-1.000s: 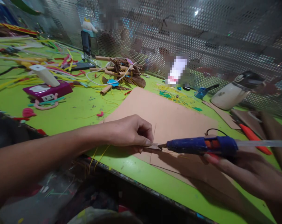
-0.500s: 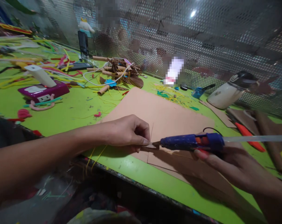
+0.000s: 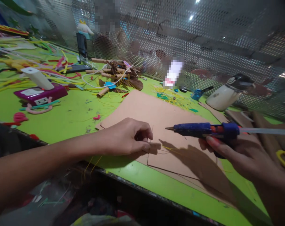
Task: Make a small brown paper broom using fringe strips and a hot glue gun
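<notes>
My left hand (image 3: 127,136) is closed in a pinch on a small brown paper piece (image 3: 154,146) and a thin stick, pressed onto the brown paper sheets (image 3: 142,108) on the green table. My right hand (image 3: 238,155) grips a blue hot glue gun (image 3: 203,129) with a clear glue stick out the back. The nozzle points left and hovers a little to the right of and above the pinched piece, not touching it.
A white jug with a black lid (image 3: 228,92) lies at the right. A pile of brown paper rolls (image 3: 118,73) and a white cable sit behind the sheets. A magenta power strip (image 3: 42,94) with a white plug, coloured strips and a perforated metal wall (image 3: 203,37) surround the table.
The glue gun has lifted up and drawn back to the right, away from the pinched piece it was touching. My left hand stays in place.
</notes>
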### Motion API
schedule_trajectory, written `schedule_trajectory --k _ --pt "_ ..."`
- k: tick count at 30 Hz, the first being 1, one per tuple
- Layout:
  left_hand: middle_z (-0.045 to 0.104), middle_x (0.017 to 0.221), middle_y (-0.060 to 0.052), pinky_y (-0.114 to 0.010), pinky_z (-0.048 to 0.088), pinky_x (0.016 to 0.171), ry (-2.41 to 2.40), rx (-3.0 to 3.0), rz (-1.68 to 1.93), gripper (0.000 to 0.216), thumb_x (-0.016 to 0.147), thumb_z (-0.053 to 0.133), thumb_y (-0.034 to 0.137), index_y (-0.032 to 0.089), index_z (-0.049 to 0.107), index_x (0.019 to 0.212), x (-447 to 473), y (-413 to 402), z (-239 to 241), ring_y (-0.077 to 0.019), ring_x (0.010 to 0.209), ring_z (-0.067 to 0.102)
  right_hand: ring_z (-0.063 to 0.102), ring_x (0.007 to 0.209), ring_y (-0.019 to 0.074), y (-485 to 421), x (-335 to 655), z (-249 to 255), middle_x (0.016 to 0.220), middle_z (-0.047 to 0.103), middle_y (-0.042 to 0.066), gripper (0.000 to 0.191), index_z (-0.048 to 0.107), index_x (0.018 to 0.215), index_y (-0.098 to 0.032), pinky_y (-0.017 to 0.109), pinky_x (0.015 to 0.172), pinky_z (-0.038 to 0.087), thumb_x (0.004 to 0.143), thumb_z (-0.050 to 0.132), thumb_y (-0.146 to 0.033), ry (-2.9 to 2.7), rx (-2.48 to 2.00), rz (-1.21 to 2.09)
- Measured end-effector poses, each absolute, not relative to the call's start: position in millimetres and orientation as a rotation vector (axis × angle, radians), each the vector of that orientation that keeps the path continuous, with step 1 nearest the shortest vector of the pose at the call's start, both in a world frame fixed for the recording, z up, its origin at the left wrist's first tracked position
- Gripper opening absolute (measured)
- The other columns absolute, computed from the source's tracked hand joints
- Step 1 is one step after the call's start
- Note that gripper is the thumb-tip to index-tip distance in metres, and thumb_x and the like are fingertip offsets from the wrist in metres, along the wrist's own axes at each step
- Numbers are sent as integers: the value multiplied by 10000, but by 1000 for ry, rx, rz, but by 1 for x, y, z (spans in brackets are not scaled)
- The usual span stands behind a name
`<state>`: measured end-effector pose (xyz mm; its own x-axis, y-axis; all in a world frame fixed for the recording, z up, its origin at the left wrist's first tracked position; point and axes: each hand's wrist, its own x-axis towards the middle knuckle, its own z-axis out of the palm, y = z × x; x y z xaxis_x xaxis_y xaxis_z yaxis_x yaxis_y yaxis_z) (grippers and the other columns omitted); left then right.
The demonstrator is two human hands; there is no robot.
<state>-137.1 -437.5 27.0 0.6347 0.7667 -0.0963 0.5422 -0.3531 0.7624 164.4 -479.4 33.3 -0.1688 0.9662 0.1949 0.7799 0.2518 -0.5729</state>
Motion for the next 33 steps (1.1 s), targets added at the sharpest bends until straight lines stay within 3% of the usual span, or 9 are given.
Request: schedule_trajectory --k 5,9,13,18,33 --pt "641 788 -57 -238 393 605 995 2501 495 215 875 502 316 148 636 866 -138 -445 26 -146 692 556 598 538 186 -480 163 43 620 661 25 353 684 664 -232 245 424 460 805 542 -523 -2022 -1498 564" --pt "618 857 -115 -288 409 641 805 2920 603 237 897 402 189 126 630 902 -139 -450 20 -180 738 529 608 557 186 -483 157 51 608 651 22 348 655 601 -238 244 452 484 820 542 -483 -2047 -1411 672" --pt "631 853 -112 -322 456 714 579 3164 746 228 899 399 165 163 623 858 -143 -452 16 -200 806 547 588 526 181 -484 156 50 617 658 40 392 668 593 -220 244 425 450 797 549 -532 -1983 -1473 775" --pt "650 866 -116 -365 509 728 259 3258 1105 128 868 498 159 112 614 843 -143 -448 15 -236 867 576 571 512 185 -487 160 45 584 643 57 470 696 575 -204 249 430 425 743 554 -619 -1892 -1606 820" --pt "661 842 -116 -366 532 705 247 3250 1166 139 874 490 134 98 616 827 -139 -449 15 -227 843 597 503 481 167 -490 163 41 542 575 37 441 689 572 -205 240 397 360 721 584 -606 -1909 -1632 816"
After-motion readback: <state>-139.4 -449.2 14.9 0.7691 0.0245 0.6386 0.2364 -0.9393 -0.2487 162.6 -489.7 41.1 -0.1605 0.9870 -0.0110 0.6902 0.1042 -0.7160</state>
